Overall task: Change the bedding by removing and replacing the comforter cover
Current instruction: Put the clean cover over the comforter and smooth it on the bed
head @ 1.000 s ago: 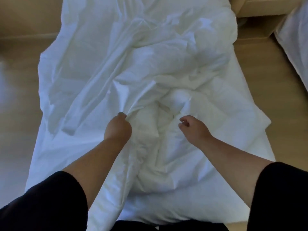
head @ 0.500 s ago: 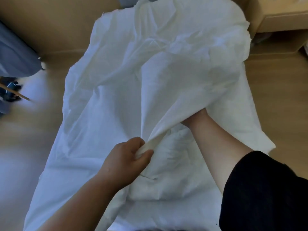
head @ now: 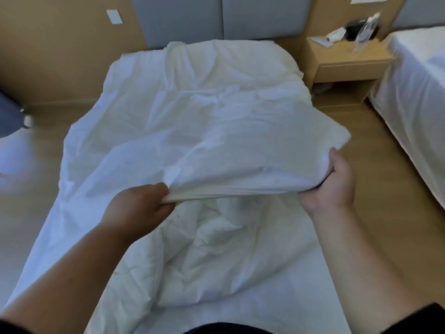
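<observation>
Right hand (head: pixel 328 184) now out from under the cover (head: pixel 216 141), gripping its edge; left hand (head: pixel 142 206) pinches the same hem. Comforter (head: pixel 216 249) lies bunched below, between both hands.

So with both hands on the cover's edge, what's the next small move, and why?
Probably draw the cover further back toward the headboard: left hand and right hand hold its open edge lifted, and the bunched comforter is only partly exposed.
</observation>
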A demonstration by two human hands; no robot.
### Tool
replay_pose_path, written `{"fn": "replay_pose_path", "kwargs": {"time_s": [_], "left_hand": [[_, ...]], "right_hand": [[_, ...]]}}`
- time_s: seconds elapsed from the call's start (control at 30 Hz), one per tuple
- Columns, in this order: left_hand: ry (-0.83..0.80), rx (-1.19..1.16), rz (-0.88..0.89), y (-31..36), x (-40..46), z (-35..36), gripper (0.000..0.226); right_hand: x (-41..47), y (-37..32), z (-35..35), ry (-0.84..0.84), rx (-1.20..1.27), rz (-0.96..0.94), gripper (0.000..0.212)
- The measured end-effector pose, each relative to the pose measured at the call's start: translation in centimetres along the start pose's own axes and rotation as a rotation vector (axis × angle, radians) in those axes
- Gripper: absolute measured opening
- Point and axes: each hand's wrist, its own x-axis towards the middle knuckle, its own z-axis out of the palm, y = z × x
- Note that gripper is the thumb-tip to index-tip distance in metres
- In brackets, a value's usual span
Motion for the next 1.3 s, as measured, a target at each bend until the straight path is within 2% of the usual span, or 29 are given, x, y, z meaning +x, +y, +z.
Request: {"fn": "replay_pose_path", "kwargs": {"time_s": [0.1, 0.17, 0.3, 0.37, 0.43, 0.5, 0.57, 0.67, 0.7, 0.8, 0.87, 1.0, 1.13, 1.23, 1.3], "left_hand": [[-0.149, 0.028, -0.066, -0.3, -1.9, 3.3, 0.04], [-0.204, 0.066, -0.084, -0.6, -3.2, 5.0, 0.037], [-0.255, 0.106, -0.096, -1.1, -4.6, 5.6, 0.035], [-0.24, 0.101, -0.081, -0.4, -4.6, 5.5, 0.036], [-0.194, 0.082, -0.058, 0.5, -4.3, 4.8, 0.036], [-0.121, 0.087, -0.031, 0.5, -3.9, 3.7, 0.033], [-0.082, 0.109, -0.015, 0.0, -4.3, 2.7, 0.031], [-0.157, 0.168, -0.006, -0.7, -5.9, 3.1, 0.027], [-0.197, 0.176, -0.004, -0.9, -6.5, 3.8, 0.027], [-0.344, 0.133, -0.022, -1.6, -8.4, 6.8, 0.025], [-0.446, 0.076, -0.051, -2.0, -9.2, 9.7, 0.022], [-0.573, 0.038, -0.069, -1.9, -10.8, 17.1, 0.015], [-0.657, 0.015, -0.067, -1.9, -12.6, 25.9, 0.036], [-0.822, 0.143, -0.023, -2.1, -14.5, 32.4, 0.094], [-0.857, 0.256, -0.002, -2.1, -15.7, 36.0, 0.118]], "right_hand": [[0.1, 1.9, -5.8, 0.278, 0.077, 0.239, 0.04], [-0.2, 2.6, -8.3, 0.414, 0.112, 0.318, 0.039], [0.2, 1.7, -10.4, 0.448, 0.081, 0.253, 0.03], [1.1, 0.3, -9.4, 0.487, 0.094, 0.224, 0.024], [2.0, -0.9, -8.2, 0.532, 0.058, 0.229, 0.027], [2.3, -1.4, -7.6, 0.526, -0.109, 0.346, 0.034], [1.2, -1.0, -7.6, 0.476, -0.397, 0.495, 0.031], [-1.3, 0.2, -8.3, 0.403, -0.8, 0.653, 0.02], [-1.8, 0.6, -8.7, 0.409, -0.877, 0.642, 0.019], [-3.0, 2.0, -9.9, 0.437, -1.144, 0.525, 0.039], [-3.6, 3.4, -11.3, 0.44, -1.356, 0.482, 0.043], [-3.8, 7.0, -15.6, 0.501, -1.518, 0.506, 0.049], [-2.5, 11.5, -20.9, 0.671, -1.306, 0.603, 0.071], [-1.0, 15.0, -25.1, 0.721, -1.203, 0.658, 0.072], [-0.5, 16.8, -27.2, 0.714, -1.136, 0.68, 0.072]]}}
